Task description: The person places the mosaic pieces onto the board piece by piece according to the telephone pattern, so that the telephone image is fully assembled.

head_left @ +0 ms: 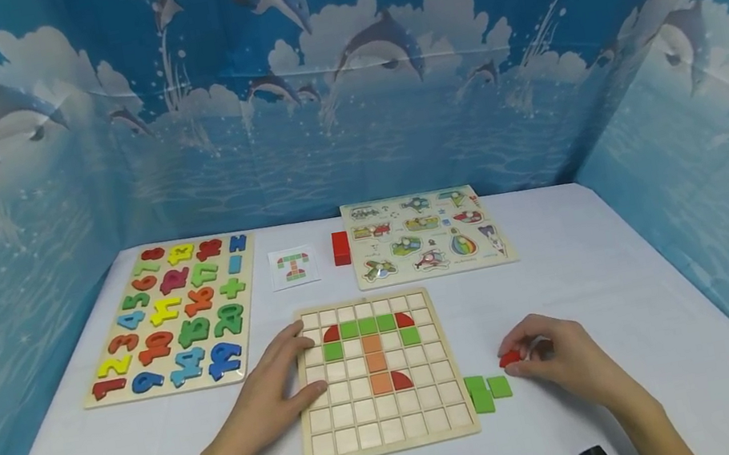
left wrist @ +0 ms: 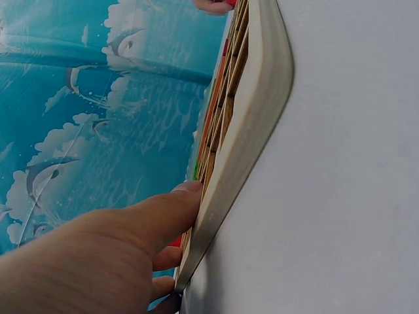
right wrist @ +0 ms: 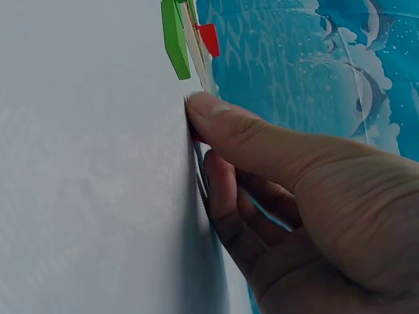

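Observation:
A wooden grid board (head_left: 345, 441) lies on the white table, with red quarter-circles, green squares and orange squares set in its cells. The orange squares form a column (head_left: 377, 362); one red quarter-circle (head_left: 401, 379) sits right of the lowest. My left hand (head_left: 259, 400) rests on the board's left edge, thumb and fingertips spread along the rim. Right of the board, my right hand (head_left: 566, 354) pinches a small red piece (head_left: 509, 357) between thumb and fingers, low over the table; fingers hide most of it. Loose green squares (head_left: 500, 386) lie between that hand and the board.
A colourful number puzzle (head_left: 181, 321) lies at the left. Behind the grid board are a small pattern card (head_left: 294, 267), a red block (head_left: 341, 249) and a vehicle picture puzzle (head_left: 429, 235). A dolphin-print curtain (head_left: 349, 141) surrounds the table's back and sides.

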A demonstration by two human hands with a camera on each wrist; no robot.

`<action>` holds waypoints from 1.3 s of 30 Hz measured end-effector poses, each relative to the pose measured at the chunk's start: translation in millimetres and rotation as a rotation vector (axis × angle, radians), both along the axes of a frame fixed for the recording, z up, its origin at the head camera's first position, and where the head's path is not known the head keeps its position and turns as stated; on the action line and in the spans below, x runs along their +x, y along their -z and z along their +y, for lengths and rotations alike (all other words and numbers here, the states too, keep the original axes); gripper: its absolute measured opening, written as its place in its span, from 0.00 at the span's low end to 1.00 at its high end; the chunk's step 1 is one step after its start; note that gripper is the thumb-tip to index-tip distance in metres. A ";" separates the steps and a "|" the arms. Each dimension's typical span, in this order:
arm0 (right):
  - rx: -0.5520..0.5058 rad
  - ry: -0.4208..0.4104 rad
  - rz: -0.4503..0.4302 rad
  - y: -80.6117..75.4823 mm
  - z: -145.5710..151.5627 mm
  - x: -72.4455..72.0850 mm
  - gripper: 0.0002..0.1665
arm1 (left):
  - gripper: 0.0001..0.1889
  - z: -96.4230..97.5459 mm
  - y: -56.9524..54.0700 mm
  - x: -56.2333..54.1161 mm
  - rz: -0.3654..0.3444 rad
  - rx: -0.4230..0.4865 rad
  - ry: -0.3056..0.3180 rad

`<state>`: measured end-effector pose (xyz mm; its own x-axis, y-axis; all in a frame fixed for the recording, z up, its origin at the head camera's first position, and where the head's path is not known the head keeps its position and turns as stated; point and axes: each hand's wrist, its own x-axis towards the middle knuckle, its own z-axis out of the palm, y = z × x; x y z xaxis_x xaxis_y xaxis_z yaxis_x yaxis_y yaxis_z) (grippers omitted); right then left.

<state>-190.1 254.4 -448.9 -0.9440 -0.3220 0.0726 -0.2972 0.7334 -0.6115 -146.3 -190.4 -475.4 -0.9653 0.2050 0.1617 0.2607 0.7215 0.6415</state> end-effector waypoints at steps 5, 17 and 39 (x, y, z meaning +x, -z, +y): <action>-0.039 -0.038 -0.007 -3.7 -3.7 0.5 0.14 | 0.30 0.1 -1.3 0.8 0.004 0.001 0.000; -0.106 -0.266 -0.038 -21.7 -72.0 -3.7 0.12 | 0.30 1.2 0.1 0.0 0.012 0.002 0.005; -0.133 -0.440 0.095 -13.0 -185.6 15.0 0.07 | 0.31 -0.3 0.7 0.2 0.026 0.001 0.010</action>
